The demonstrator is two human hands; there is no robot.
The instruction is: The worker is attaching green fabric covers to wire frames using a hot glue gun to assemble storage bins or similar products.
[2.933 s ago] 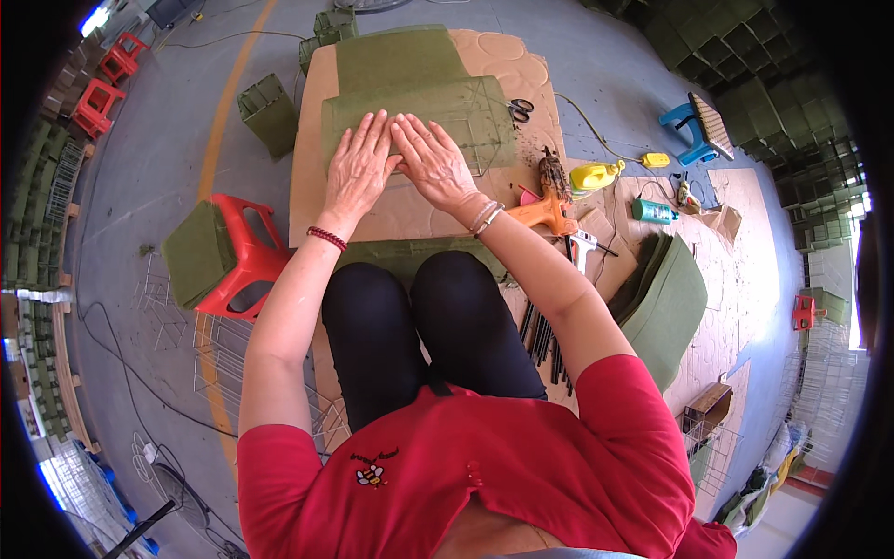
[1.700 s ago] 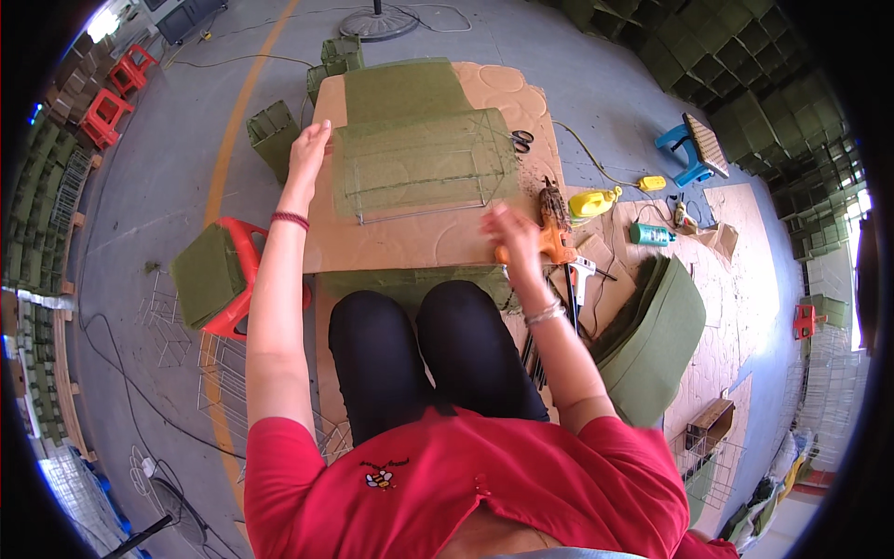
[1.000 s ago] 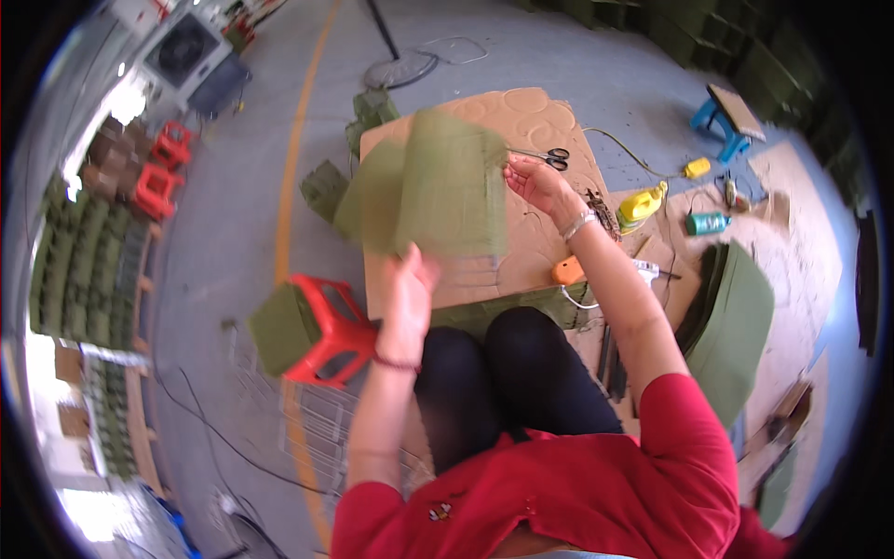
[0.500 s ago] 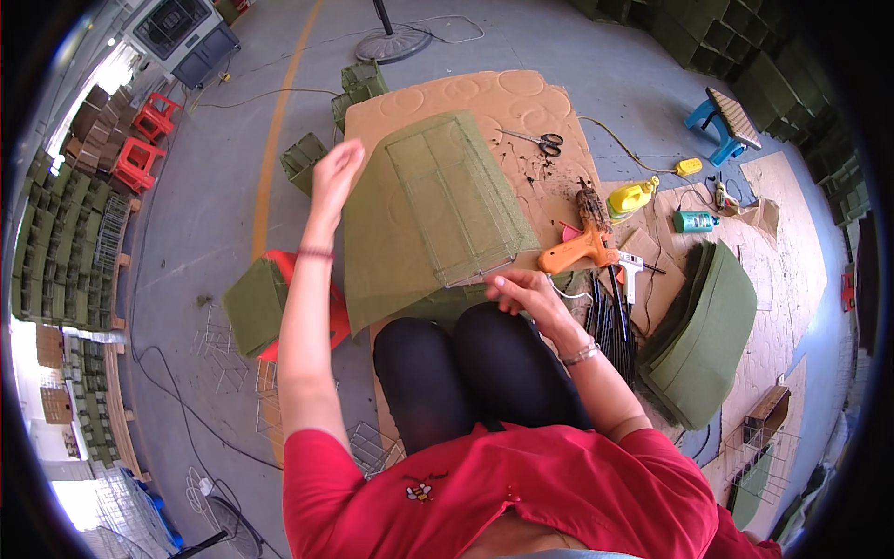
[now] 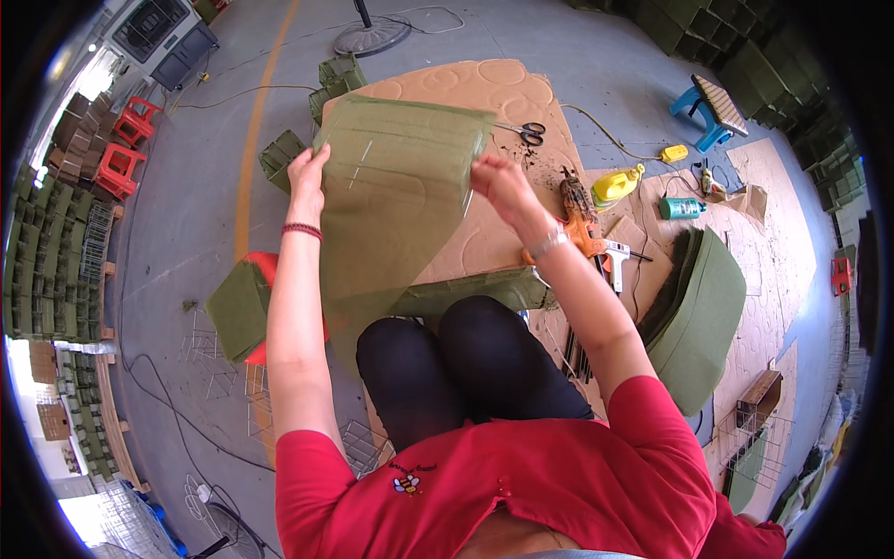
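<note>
Both my hands are at a wire frame wrapped in a sheet of green mesh fabric (image 5: 400, 140), above a large cardboard work surface (image 5: 521, 88). My left hand (image 5: 307, 177) is closed on the left edge of the mesh. At the opposite end my right hand (image 5: 505, 189) is closed around the frame's right side. Pale wire bars (image 5: 363, 163) show against the green. A loose part of the mesh hangs from the frame toward my knees. Another green fabric piece (image 5: 466, 294) lies along the surface's near edge.
On the right are scissors (image 5: 526, 132), an orange glue gun (image 5: 585, 233), a white glue gun (image 5: 615, 264), a yellow bottle (image 5: 615, 186), a teal bottle (image 5: 682, 208) and stacked green sheets (image 5: 698, 326). More green sheets (image 5: 237, 312) rest on a red stool at left. Cables cross the floor.
The mesh-covered frame has gone from lying lengthwise to sitting crosswise at the far side. My left hand has come down onto its left edge; my right hand has moved away from me to its right end.
</note>
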